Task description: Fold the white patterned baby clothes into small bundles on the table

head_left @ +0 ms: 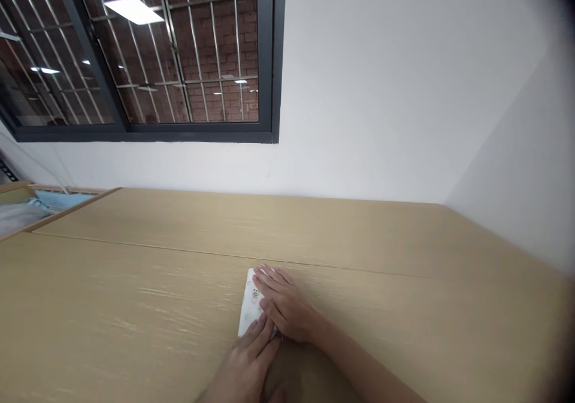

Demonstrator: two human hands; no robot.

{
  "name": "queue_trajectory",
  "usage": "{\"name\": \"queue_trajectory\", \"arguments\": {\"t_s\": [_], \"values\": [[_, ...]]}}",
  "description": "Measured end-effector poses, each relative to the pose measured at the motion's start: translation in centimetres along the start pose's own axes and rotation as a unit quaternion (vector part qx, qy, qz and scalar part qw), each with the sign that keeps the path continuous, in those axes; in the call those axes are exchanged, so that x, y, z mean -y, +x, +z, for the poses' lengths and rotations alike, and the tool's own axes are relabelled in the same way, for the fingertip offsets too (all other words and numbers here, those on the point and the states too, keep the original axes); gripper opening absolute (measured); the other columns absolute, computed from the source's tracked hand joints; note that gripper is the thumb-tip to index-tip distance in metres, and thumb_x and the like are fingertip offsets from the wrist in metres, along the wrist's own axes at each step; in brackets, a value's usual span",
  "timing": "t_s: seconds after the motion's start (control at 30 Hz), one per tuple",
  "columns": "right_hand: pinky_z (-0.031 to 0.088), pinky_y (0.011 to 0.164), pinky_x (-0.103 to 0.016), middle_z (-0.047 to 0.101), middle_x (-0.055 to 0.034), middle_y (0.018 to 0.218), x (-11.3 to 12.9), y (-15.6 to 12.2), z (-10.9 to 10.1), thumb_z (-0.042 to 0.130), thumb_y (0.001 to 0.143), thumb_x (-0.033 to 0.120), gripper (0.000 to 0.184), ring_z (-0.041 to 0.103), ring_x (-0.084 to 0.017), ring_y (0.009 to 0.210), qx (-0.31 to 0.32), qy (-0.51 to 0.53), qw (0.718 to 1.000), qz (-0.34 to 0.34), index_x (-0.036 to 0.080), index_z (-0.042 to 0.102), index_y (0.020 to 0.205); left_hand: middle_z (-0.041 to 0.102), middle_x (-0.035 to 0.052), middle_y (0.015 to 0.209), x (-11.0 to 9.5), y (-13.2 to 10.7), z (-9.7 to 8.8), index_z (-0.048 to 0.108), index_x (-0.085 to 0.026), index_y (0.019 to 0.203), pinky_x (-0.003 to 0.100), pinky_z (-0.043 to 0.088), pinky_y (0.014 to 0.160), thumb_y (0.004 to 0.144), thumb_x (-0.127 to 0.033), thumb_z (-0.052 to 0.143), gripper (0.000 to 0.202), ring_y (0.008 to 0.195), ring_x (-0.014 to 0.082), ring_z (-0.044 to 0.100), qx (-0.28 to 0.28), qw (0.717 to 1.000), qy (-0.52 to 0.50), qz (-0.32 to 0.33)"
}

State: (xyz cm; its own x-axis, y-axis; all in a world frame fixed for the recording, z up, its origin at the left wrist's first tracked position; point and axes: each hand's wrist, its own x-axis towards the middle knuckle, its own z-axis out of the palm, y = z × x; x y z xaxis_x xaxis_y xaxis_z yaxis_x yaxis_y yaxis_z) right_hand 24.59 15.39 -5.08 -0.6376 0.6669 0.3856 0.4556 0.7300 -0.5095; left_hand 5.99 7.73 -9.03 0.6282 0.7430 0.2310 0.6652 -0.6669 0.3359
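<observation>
A small white piece with a faint coloured print point(250, 305), looking like folded cloth, lies flat on the wooden tabletop point(148, 307). My right hand point(287, 304) rests on its upper right part, fingers stretched out and lying flat. Over its lower edge is my left hand point(251, 352), with the fingers extended and pressing down from the near side. The two hands touch or nearly touch at the fingertips and thumb. Much of the white piece's right side is hidden under them.
A seam runs across the tabletop beyond the hands. At the far left, a wooden-edged bin point(63, 211) holds light blue and whitish material. Behind the table are a white wall point(359, 91) and a dark-framed window point(202, 132) with metal bars.
</observation>
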Motion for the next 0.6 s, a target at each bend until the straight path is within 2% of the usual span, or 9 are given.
{"name": "queue_trajectory", "arguments": {"t_s": [0.2,0.3,0.37,0.43,0.5,0.6], "values": [[0.023,0.124,-0.054,0.034,-0.0055,0.161,0.0,0.0,0.2,0.042,0.104,0.028,0.049,0.026,-0.028,0.152,0.003,-0.031,1.0,0.001,0.025,0.043,0.153,0.055,0.0131,0.146,-1.2,0.5,-1.8,0.06,-0.015,0.135,0.047,0.05,0.112,0.085,-0.029,0.063,0.052,0.134,0.0335,0.054,0.022,1.0,0.006,-0.013],[0.024,0.124,-0.053,0.034,-0.0077,0.161,0.1,-0.1,0.2,0.041,0.105,0.029,0.049,0.026,-0.028,0.152,-0.004,-0.041,0.999,-0.004,0.022,0.043,0.153,0.064,0.0094,0.138,-1.5,0.6,-2.4,0.064,-0.02,0.125,0.041,0.051,0.112,0.089,-0.024,0.058,0.037,0.129,0.0269,0.059,-0.012,1.0,-0.023,-0.007],[0.024,0.124,-0.053,0.035,-0.0099,0.161,-0.1,-0.2,0.4,0.042,0.104,0.03,0.05,0.027,-0.029,0.151,-0.022,-0.047,0.999,-0.004,0.02,0.042,0.153,0.067,0.0068,0.132,-1.4,0.6,-2.6,0.065,-0.024,0.119,0.037,0.052,0.11,0.092,-0.021,0.053,0.029,0.125,0.0224,0.062,-0.058,0.997,-0.051,-0.008],[0.026,0.123,-0.053,0.039,-0.0117,0.159,-0.7,-0.2,0.8,0.044,0.103,0.031,0.051,0.031,-0.029,0.149,-0.058,-0.042,0.997,0.014,0.019,0.041,0.153,0.067,0.0057,0.129,-1.2,0.6,-2.6,0.063,-0.027,0.118,0.037,0.052,0.106,0.096,-0.021,0.05,0.026,0.121,0.0207,0.062,-0.117,0.99,-0.072,-0.02],[0.032,0.119,-0.054,0.048,-0.0131,0.153,-1.6,-0.1,1.2,0.044,0.102,0.032,0.047,0.041,-0.03,0.143,-0.123,-0.023,0.99,0.067,0.02,0.046,0.148,0.068,0.0066,0.123,-0.6,0.5,-2.7,0.061,-0.027,0.116,0.038,0.053,0.101,0.098,-0.025,0.048,0.022,0.116,0.0215,0.062,-0.167,0.98,-0.091,-0.055],[0.045,0.108,-0.053,0.063,-0.0144,0.128,-3.3,0.4,1.6,0.046,0.099,0.032,0.035,0.057,-0.029,0.123,-0.228,0.024,0.96,0.162,0.02,0.058,0.129,0.067,0.007,0.109,0.5,0.4,-3.0,0.059,-0.024,0.107,0.04,0.052,0.092,0.101,-0.036,0.044,0.02,0.105,0.0227,0.063,-0.192,0.962,-0.129,-0.146]]}}
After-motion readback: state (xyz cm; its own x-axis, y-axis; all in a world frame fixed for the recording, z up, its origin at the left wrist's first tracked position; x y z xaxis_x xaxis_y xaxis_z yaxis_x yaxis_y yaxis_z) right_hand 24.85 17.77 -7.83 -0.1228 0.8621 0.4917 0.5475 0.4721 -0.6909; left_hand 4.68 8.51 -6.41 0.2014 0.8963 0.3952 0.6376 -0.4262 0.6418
